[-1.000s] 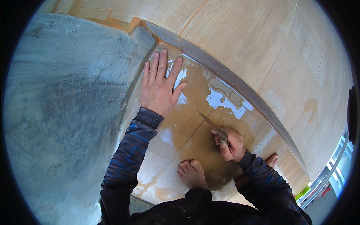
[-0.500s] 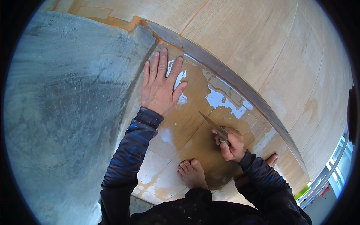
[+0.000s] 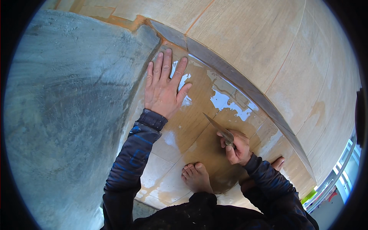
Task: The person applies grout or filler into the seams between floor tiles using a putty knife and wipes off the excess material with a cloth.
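My left hand point(image 3: 165, 86) lies flat on the wet tile floor point(image 3: 193, 126), fingers spread and pointing to the far corner. It holds nothing. My right hand point(image 3: 238, 147) is closed around the handle of a small pointed trowel point(image 3: 219, 124). The trowel's metal blade is seen nearly edge-on, its tip pointing far and left over the wet tiles. I cannot tell whether the tip touches the floor. Most of the handle is hidden in my fingers.
Bare grey cement wall point(image 3: 73, 99) rises on the left. A tiled wall point(image 3: 264, 42) with a dark skirting strip point(image 3: 245, 86) curves along the far right. Shallow water point(image 3: 226, 101) shines near the strip. My bare foot point(image 3: 196, 178) stands between my arms. A metal rail point(image 3: 337, 174) is at the right rim.
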Demonstrator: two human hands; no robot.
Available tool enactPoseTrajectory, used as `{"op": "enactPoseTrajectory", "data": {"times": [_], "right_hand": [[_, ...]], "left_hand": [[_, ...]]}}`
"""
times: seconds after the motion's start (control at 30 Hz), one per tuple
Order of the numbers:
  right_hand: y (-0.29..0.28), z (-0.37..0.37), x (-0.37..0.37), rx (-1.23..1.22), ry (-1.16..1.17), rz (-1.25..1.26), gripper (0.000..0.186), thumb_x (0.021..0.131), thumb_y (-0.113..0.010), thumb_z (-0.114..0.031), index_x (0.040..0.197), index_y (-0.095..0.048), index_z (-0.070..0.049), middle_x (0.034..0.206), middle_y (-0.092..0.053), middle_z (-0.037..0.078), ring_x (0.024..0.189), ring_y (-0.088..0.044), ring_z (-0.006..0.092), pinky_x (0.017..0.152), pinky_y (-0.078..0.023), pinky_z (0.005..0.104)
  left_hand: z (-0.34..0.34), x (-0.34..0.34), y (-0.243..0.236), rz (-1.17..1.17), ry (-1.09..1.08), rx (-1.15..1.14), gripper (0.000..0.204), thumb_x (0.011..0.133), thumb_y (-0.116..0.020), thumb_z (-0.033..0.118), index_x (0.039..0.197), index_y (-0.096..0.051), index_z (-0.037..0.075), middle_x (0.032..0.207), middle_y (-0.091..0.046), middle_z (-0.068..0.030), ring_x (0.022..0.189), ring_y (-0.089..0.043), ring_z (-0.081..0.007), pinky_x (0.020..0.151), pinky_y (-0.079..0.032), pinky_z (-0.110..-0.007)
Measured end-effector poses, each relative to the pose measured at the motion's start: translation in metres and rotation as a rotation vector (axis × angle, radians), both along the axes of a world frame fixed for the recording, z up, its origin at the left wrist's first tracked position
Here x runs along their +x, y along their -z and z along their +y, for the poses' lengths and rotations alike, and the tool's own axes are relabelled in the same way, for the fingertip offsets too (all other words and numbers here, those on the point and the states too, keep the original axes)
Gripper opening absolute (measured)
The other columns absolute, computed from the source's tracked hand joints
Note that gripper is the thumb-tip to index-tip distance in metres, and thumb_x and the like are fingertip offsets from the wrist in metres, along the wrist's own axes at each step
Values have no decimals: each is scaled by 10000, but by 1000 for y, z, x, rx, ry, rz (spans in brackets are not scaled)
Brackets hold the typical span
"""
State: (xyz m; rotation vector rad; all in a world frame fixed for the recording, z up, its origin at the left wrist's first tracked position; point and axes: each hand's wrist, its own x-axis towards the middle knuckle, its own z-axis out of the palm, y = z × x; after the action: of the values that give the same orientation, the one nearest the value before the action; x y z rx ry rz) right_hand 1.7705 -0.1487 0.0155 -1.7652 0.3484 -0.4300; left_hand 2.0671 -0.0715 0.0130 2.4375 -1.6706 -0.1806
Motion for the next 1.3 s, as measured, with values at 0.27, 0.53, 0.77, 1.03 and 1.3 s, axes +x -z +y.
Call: {"op": "enactPoseTrajectory", "data": {"times": [0.27, 0.53, 0.77, 1.03, 1.3], "right_hand": [[-1, -1, 0, -9, -5, 1, 314, 914, -591, -90, 1171, -659, 80, 744, -614, 74, 615, -598, 226, 589, -496, 355], [-2, 0, 1, -11, 3, -2, 291, 915, -596, -72, 1156, -659, 79, 742, -618, 72, 614, -608, 222, 589, -499, 353], [-4, -1, 2, -10, -4, 10, 299, 910, -598, -73, 1160, -658, 79, 739, -617, 75, 613, -606, 226, 588, -498, 356], [-3, 0, 1, 5, -6, -11, 317, 901, -591, -65, 1175, -655, 81, 749, -618, 80, 617, -604, 229, 593, -498, 359], [-5, -1, 0, -10, -5, -4, 323, 887, -586, -39, 1175, -658, 88, 752, -619, 83, 619, -602, 227, 600, -504, 354]], "left_hand": [[0, 1, 0, 2, 4, -3, 718, 992, -606, 454, 1627, -379, 207, 1710, -220, -201, 1575, -208, -399, 1270, -157, -549], [1, 0, 0, -10, 5, -1, 727, 991, -604, 459, 1633, -367, 212, 1710, -222, -198, 1575, -210, -396, 1269, -160, -548], [1, 0, -1, -10, 5, -4, 717, 994, -600, 461, 1626, -379, 205, 1710, -224, -195, 1574, -211, -397, 1267, -169, -545], [3, 3, -3, -4, 27, -4, 715, 990, -604, 467, 1619, -391, 201, 1709, -226, -197, 1571, -220, -401, 1267, -177, -545], [4, 9, -6, -14, 74, 1, 691, 998, -598, 480, 1610, -400, 226, 1695, -257, -203, 1556, -263, -394, 1260, -212, -537]]}}
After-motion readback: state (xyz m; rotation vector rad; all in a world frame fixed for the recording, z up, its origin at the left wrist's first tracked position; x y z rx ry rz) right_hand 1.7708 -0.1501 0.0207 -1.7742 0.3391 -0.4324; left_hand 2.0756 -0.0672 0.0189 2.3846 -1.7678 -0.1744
